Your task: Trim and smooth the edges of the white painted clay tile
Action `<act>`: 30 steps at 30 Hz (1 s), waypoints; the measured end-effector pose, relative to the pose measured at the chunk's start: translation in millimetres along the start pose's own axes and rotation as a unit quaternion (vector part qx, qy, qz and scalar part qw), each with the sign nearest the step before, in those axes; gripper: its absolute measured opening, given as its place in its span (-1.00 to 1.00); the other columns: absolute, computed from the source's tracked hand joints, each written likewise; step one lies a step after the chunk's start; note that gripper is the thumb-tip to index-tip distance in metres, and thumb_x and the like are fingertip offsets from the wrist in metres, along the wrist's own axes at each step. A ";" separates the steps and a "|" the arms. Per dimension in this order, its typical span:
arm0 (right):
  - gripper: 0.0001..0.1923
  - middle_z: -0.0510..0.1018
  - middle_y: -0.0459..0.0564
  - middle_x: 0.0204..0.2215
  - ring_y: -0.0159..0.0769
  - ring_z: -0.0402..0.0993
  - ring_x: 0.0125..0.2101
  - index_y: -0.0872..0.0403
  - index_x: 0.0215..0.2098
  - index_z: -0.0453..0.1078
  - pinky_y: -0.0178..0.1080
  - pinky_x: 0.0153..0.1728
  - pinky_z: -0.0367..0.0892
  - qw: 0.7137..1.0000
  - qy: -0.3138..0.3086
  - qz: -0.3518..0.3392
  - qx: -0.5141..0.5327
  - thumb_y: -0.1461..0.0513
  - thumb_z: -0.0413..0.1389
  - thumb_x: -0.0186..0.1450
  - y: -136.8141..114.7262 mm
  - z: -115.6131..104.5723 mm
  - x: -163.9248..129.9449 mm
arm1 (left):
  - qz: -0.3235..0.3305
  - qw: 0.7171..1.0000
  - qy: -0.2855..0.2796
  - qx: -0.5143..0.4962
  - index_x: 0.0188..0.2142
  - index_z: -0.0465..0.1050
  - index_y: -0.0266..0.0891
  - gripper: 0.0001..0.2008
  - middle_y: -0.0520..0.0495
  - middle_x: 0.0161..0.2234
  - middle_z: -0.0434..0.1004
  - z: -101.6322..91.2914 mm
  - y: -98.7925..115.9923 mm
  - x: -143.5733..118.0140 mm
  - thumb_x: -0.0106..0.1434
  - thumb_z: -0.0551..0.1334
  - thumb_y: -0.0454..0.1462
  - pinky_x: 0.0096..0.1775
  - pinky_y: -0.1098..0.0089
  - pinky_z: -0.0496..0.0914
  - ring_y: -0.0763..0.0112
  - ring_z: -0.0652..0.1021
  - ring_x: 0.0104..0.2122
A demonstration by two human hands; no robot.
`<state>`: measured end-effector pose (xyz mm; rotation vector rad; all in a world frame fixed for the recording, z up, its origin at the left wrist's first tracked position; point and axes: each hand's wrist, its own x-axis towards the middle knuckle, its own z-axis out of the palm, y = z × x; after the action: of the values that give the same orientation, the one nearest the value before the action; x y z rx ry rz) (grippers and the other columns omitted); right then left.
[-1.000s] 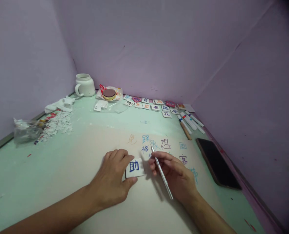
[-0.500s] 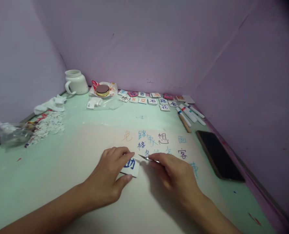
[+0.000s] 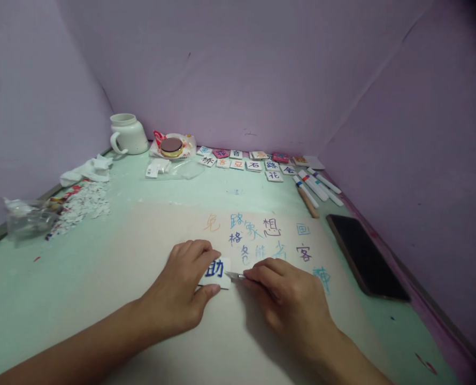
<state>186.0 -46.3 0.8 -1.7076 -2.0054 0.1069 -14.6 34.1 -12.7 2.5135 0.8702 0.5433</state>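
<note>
A small white square tile (image 3: 224,282) with a dark blue character on it lies on the pale sheet (image 3: 161,230). My left hand (image 3: 185,286) pins it between thumb and fingers, covering its left part. In my right hand (image 3: 288,294) is a craft knife (image 3: 237,276), pinched near the front. Its pointed blade reaches the tile's right side, beside the character; whether it cuts in, I cannot tell. Handwritten coloured characters (image 3: 271,228) spread over the sheet beyond my hands.
Along the back wall stand a white mug (image 3: 129,135), a round lidded tin (image 3: 171,147) and several character tiles (image 3: 253,166). Markers (image 3: 313,184) and a phone (image 3: 366,258) lie at the right. Paper scraps (image 3: 87,200) and a plastic bag (image 3: 31,220) are at the left.
My right hand has brought the knife tip down from near the tile's upper right corner to its right side. The left hand keeps its hold; the view has shifted slightly.
</note>
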 end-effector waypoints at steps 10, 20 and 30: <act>-0.79 0.60 -0.08 -0.45 -0.28 0.51 -0.47 -0.02 -0.37 0.53 -0.30 -0.55 0.15 0.998 0.027 0.046 -0.042 0.26 0.04 0.25 10.7 6.3 7.2 | 0.000 1.000 -0.012 -0.007 -0.07 0.35 -0.24 -0.70 -0.20 -0.11 0.37 -3.5 2.5 1.1 0.18 0.13 -0.30 -0.06 0.05 0.28 0.10 0.37 -0.12; -0.78 0.57 -0.05 -0.46 -0.30 0.46 -0.49 0.01 -0.33 0.50 -0.30 -0.52 0.18 0.999 0.021 0.040 0.008 0.24 0.00 0.26 6.0 2.1 4.6 | 0.009 1.000 -0.004 -0.005 -0.02 0.34 -0.25 -0.66 -0.21 -0.10 0.36 -0.9 -0.1 0.4 0.19 0.13 -0.29 -0.06 0.04 0.28 0.09 0.37 -0.10; -0.72 0.57 0.00 -0.39 -0.28 0.48 -0.49 0.02 -0.24 0.50 -0.29 -0.56 0.18 0.998 0.029 0.028 -0.050 0.28 -0.06 0.29 4.4 -0.2 3.9 | 0.004 1.000 -0.009 -0.002 -0.02 0.32 -0.27 -0.67 -0.22 -0.09 0.33 -1.1 0.6 0.2 0.21 0.14 -0.28 -0.04 0.02 0.26 0.09 0.36 -0.07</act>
<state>189.7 -41.7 0.6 -1.8090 -1.9498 -0.0248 -14.7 34.1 -11.4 2.5157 0.8535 0.5229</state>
